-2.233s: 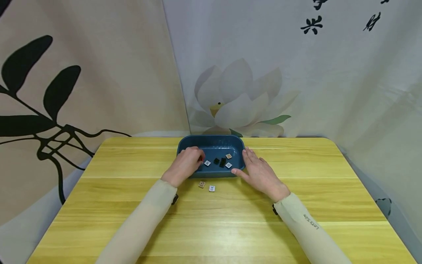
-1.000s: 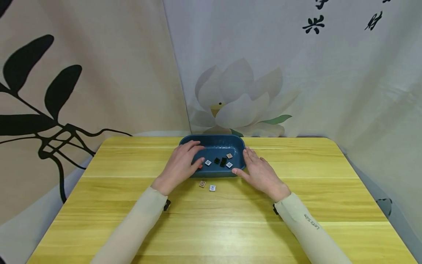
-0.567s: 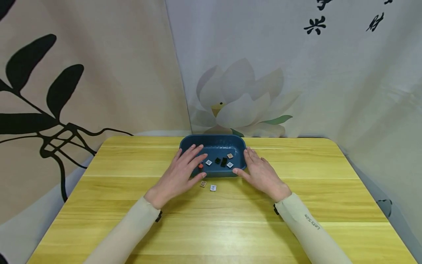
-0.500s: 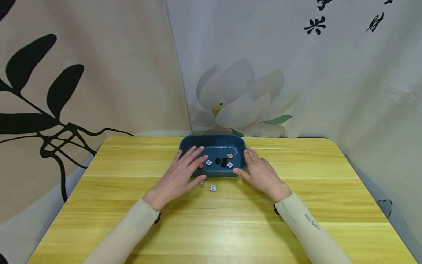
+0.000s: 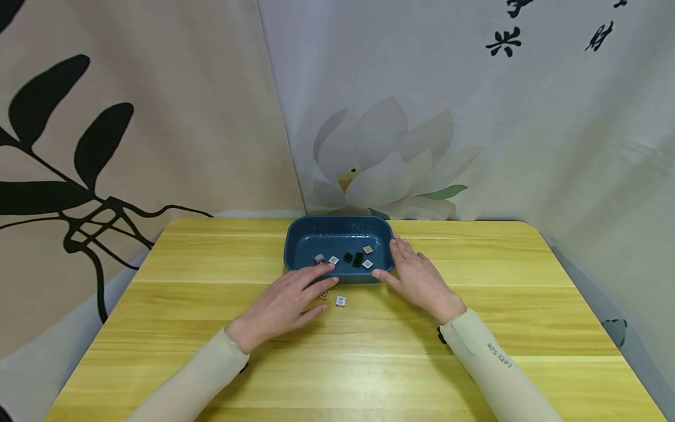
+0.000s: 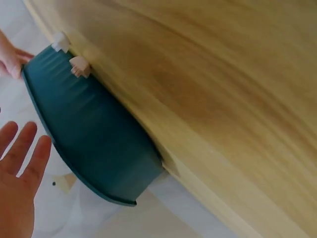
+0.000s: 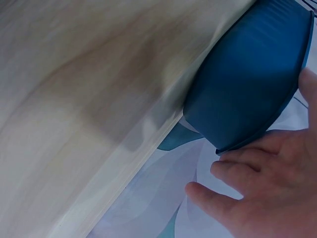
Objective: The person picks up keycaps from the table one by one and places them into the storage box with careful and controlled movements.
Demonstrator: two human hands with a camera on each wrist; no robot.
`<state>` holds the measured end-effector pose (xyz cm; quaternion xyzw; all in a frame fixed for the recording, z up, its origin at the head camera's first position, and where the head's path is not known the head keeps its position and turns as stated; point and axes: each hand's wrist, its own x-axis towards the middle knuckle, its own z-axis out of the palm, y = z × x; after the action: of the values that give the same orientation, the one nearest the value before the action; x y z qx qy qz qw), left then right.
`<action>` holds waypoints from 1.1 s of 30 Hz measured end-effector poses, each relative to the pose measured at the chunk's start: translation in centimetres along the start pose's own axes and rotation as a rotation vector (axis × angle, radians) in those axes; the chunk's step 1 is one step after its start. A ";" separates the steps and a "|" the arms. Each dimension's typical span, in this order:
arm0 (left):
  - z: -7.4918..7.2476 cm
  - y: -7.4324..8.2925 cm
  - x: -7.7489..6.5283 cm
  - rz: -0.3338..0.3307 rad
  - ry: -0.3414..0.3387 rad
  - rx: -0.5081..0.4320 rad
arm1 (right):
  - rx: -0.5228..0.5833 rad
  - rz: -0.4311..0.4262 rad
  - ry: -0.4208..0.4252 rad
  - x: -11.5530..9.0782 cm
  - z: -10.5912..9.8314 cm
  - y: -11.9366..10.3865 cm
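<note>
A blue tray (image 5: 337, 227) stands near the table's back edge, holding several small square pieces: black (image 5: 358, 259), white (image 5: 367, 264) and tan (image 5: 368, 249) among them. My left hand (image 5: 287, 302), fingers extended and holding nothing, hovers at the tray's near-left side. Its fingers partly cover a small brown square piece (image 5: 324, 295) on the table. Just right of that lies a white square piece (image 5: 340, 300) with a printed top. My right hand (image 5: 419, 284) rests along the tray's right side, fingers extended on the outer wall and thumb by the near corner.
The wooden table (image 5: 369, 363) reaches forward to a printed curtain (image 5: 211, 117) close behind the tray. In the left wrist view, the tray's outer wall (image 6: 94, 129) and the two loose pieces beside it are visible.
My left hand has come out of the tray, opened its fingers and drawn back toward the near side. A red-topped piece seen earlier is now hidden. The right hand stays put.
</note>
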<state>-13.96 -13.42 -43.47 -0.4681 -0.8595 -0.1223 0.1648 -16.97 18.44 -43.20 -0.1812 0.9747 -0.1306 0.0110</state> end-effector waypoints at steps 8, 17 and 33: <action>0.7 0.2 -0.1 0.030 -0.113 0.062 | 0.005 0.010 -0.006 0.0 0.1 -0.1; 1.6 0.2 0.1 0.002 -0.280 0.087 | 0.000 0.010 -0.007 -0.1 0.1 -0.2; 2.0 0.2 -0.4 0.005 -0.311 0.160 | -0.010 0.010 -0.008 0.0 0.1 -0.1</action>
<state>-13.93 -12.90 -45.47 -0.4688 -0.8805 0.0208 0.0666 -16.91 18.34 -43.23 -0.1771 0.9761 -0.1251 0.0148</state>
